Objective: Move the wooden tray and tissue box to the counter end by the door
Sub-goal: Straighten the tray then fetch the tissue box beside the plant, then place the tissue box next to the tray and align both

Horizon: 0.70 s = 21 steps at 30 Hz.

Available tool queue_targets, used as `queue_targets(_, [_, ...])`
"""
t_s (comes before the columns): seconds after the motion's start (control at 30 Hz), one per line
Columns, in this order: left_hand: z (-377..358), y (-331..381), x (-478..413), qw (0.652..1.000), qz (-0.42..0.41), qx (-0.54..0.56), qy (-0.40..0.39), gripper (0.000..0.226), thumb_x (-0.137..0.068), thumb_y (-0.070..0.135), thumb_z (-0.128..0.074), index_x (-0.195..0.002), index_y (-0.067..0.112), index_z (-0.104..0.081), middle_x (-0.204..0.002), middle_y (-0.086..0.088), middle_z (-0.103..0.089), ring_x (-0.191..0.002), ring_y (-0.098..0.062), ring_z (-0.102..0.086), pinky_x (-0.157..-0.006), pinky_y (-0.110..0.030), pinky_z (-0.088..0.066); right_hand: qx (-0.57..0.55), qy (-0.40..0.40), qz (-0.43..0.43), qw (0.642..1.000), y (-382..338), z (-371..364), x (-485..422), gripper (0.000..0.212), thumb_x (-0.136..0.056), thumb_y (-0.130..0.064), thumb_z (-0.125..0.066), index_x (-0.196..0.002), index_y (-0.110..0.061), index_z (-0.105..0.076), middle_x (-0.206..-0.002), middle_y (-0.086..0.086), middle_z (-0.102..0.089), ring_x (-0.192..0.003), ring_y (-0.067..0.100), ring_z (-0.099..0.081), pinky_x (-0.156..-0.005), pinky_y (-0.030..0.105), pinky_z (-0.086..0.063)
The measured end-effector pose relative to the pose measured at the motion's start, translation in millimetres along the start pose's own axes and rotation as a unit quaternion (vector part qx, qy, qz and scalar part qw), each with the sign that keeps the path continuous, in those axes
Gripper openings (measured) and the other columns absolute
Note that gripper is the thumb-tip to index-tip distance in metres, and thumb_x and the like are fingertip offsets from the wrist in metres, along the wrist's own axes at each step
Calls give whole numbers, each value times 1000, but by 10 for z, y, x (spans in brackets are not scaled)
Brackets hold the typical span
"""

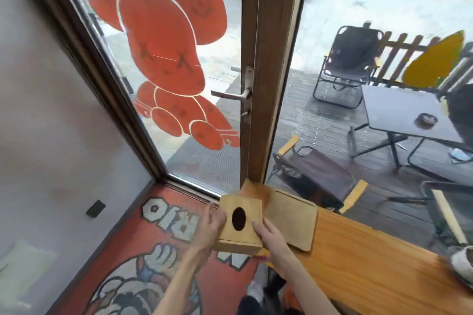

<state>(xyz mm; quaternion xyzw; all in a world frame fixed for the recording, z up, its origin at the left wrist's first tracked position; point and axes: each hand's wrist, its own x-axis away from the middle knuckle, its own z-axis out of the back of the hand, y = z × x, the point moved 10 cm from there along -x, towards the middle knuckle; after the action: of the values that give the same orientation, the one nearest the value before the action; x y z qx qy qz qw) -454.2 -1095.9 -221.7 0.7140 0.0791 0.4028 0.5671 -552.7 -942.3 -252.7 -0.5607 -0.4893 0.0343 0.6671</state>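
Observation:
A square wooden tissue box (239,222) with a dark oval hole in its top sits at the left end of the wooden counter (358,258), close to the door frame. My left hand (208,225) presses its left side and my right hand (268,234) holds its right front corner. The flat wooden tray (291,220) lies on the counter right beside the box, to its right, touching or nearly touching it. The box's front overhangs the counter's edge slightly.
A glass door (179,71) with a red bear sticker and a metal handle (233,96) stands just beyond the counter end. A red printed floor mat (143,263) lies below. A grey bowl (463,263) sits at the counter's far right. Outside are folding chairs and a table.

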Motion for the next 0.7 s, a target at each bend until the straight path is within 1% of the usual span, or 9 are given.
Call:
queue_targets(0.07, [-99, -217, -195, 996, 52, -52, -46, 73, -88, 56, -60, -150, 32, -29, -139, 0, -50, -121, -20, -57, -104, -45, -48, -27, 35, -20, 999, 79, 87, -190, 67, -81, -52, -70, -140, -26, -49, -118, 1, -71, -102, 20, -70, -90, 47, -56])
queue_targets(0.13, [-70, -408, -479, 990, 75, -103, -56, 99, -66, 83, -60, -150, 39, -30, -147, -2, -48, -128, -24, -53, -108, -50, -45, -48, 56, -34, 997, 98, 112, -381, 53, -88, -42, -66, -136, -21, -53, -115, 3, -72, -97, 19, -70, -82, 41, -57])
queue_targets(0.2, [-66, -439, -731, 988, 93, -110, -57, 115, -53, 91, -58, -150, 37, -29, -150, -4, -46, -132, -25, -50, -110, -51, -42, -57, 62, -57, 995, 127, 104, -577, 41, -92, -40, -62, -130, -24, -58, -107, 2, -75, -88, 19, -71, -71, 37, -58])
queue_targets(0.3, [-202, -174, -1004, 981, 119, -128, -80, 80, -88, 67, -48, -153, 29, -21, -158, -4, -32, -142, -27, -36, -116, -44, -32, -67, 64, -96, 991, 162, 67, -966, 37, -93, -46, -57, -127, -33, -57, -107, -1, -75, -96, 24, -69, -80, 45, -57])
queue_targets(0.37, [-254, -163, -1287, 976, 126, -150, -99, 62, -100, 48, -40, -155, 28, -17, -161, -2, -25, -144, -26, -31, -112, -40, -31, -79, 88, -108, 987, 150, 73, -1211, 34, -97, -41, -52, -130, -32, -55, -113, -1, -72, -98, 21, -67, -75, 35, -56])
queue_targets(0.43, [-277, -206, -1603, 972, 133, -165, -106, 63, -101, 46, -40, -155, 28, -15, -161, -3, -25, -143, -27, -32, -106, -36, -34, -78, 115, -110, 984, 139, 109, -1453, 41, -98, -42, -50, -136, -30, -52, -122, -3, -68, -105, 17, -63, -77, 33, -53])
queue_targets(0.5, [-313, -341, -1951, 970, 135, -166, -116, 66, -98, 50, -42, -155, 30, -15, -160, -2, -26, -143, -26, -32, -107, -36, -35, -78, 137, -106, 982, 125, 169, -1690, 47, -97, -44, -49, -143, -33, -46, -131, -6, -63, -117, 16, -58, -97, 37, -49])
queue_targets(0.6, [-378, -584, -2348, 967, 155, -135, -149, 68, -94, 53, -51, -151, 36, -18, -157, -2, -32, -137, -27, -41, -113, -48, -38, -68, 176, -123, 974, 152, 285, -2007, 51, -99, -40, -47, -148, -29, -38, -141, -5, -54, -121, 14, -50, -101, 32, -41])
queue_targets(0.7, [-329, -800, -2614, 965, 188, -99, -152, 75, -86, 38, -68, -141, 50, -18, -142, -9, -48, -118, -31, -59, -99, -54, -51, -40, 223, -115, 967, 225, 483, -2293, 52, -96, -41, -51, -146, -27, -44, -142, -4, -54, -125, 17, -51, -108, 38, -42])
